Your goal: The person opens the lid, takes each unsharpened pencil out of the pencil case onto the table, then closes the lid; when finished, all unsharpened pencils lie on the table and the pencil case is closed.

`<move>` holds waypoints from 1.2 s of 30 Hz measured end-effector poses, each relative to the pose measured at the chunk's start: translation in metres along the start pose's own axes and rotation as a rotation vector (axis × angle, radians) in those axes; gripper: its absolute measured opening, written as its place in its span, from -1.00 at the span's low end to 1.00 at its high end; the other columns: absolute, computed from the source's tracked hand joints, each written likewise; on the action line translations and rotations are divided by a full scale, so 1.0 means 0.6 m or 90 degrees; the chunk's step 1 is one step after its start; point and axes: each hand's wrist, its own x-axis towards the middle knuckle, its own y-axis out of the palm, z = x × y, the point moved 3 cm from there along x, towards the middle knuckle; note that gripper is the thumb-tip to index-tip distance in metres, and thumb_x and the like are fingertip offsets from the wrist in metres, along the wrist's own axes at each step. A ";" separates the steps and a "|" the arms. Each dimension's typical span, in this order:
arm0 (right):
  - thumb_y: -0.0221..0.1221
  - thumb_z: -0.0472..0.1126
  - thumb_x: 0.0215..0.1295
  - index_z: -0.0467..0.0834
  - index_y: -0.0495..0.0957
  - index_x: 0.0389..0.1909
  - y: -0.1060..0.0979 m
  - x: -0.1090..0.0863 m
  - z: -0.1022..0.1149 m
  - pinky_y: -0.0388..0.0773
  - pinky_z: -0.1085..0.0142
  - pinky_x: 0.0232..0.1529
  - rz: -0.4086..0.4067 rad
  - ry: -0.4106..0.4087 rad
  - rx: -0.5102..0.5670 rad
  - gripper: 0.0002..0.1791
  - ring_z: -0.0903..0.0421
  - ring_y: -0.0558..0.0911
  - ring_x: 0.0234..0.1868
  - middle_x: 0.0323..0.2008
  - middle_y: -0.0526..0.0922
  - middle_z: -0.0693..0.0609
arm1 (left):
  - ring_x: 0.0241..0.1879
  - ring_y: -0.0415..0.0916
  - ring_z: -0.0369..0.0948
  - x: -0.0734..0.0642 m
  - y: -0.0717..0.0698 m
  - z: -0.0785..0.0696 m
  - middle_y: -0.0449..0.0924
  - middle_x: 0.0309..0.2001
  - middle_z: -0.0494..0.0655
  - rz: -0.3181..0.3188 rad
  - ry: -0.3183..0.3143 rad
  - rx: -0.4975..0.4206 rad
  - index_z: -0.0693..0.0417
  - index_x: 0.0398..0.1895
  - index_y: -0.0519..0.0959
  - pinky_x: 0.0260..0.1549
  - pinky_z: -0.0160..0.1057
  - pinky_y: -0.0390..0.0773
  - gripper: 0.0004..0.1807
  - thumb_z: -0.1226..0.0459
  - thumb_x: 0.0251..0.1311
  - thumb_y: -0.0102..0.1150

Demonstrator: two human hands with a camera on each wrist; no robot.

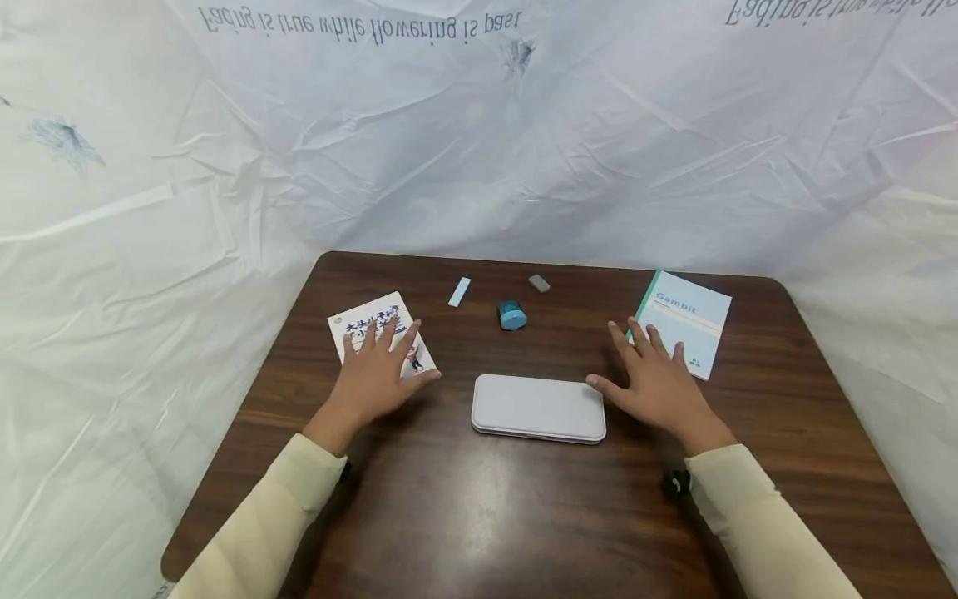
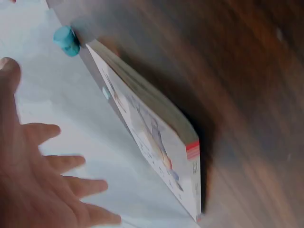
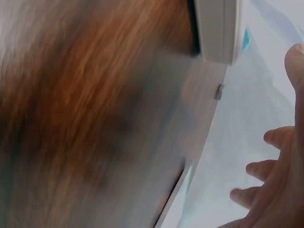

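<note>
My left hand (image 1: pixel 374 378) is held with its fingers spread above a white picture book (image 1: pixel 389 308), covering part of its cover in the head view. The left wrist view shows the book's thick page edge (image 2: pixel 147 90) and a gap between the hand and the book. My right hand (image 1: pixel 662 387), fingers also spread, hovers between a closed pale flat case (image 1: pixel 539 408) and a light blue notebook (image 1: pixel 692 316) with "Gambit" on it. From the head view I cannot tell whether the right thumb touches the case's corner. Neither hand holds anything.
Behind the case stands a small teal cylindrical object (image 1: pixel 512 316). A small grey block (image 1: pixel 539 284) and a light blue strip (image 1: pixel 460 292) lie near the far edge of the dark wooden table (image 1: pixel 479 516). White printed sheeting (image 1: pixel 479 166) hangs around the table.
</note>
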 end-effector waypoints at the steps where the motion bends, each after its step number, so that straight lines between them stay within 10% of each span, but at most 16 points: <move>1: 0.03 0.64 0.50 -0.03 -0.13 0.88 0.000 -0.002 0.005 -0.17 -0.70 0.58 -0.001 -0.008 0.006 0.23 -0.57 -0.01 0.76 0.82 -0.09 -0.35 | 0.73 0.14 0.36 -0.001 0.000 -0.006 0.16 0.78 0.23 -0.006 0.015 -0.016 -0.18 0.85 0.12 0.57 0.69 0.05 0.08 -0.48 0.46 0.08; 9: 0.29 0.53 0.43 -0.09 0.08 0.83 0.008 -0.019 0.044 0.12 -0.50 0.67 -0.020 -0.088 0.077 0.22 -0.39 0.23 0.74 0.77 0.18 -0.29 | 0.50 0.55 0.18 -0.011 0.000 -0.072 0.54 0.57 0.12 -0.034 0.151 -0.106 -0.08 0.74 0.36 0.47 0.25 0.57 0.03 -0.38 0.37 0.36; 20: 0.47 0.44 0.29 -0.14 0.26 0.76 0.057 -0.039 0.081 0.29 -0.37 0.66 -0.026 -0.181 0.120 0.21 -0.28 0.40 0.69 0.68 0.41 -0.22 | 0.59 0.45 0.20 -0.013 0.042 -0.130 0.38 0.67 0.19 0.058 0.260 -0.146 -0.11 0.84 0.15 0.53 0.25 0.51 0.21 -0.27 0.27 0.56; 36: 0.57 0.26 0.29 -0.17 0.31 0.73 0.063 -0.050 0.096 0.46 -0.28 0.59 -0.014 -0.211 0.072 0.14 -0.26 0.48 0.64 0.65 0.46 -0.22 | 0.54 0.50 0.13 -0.002 0.074 -0.152 0.45 0.61 0.11 0.096 0.284 -0.090 -0.16 0.88 -0.01 0.54 0.21 0.49 0.21 -0.07 0.35 0.57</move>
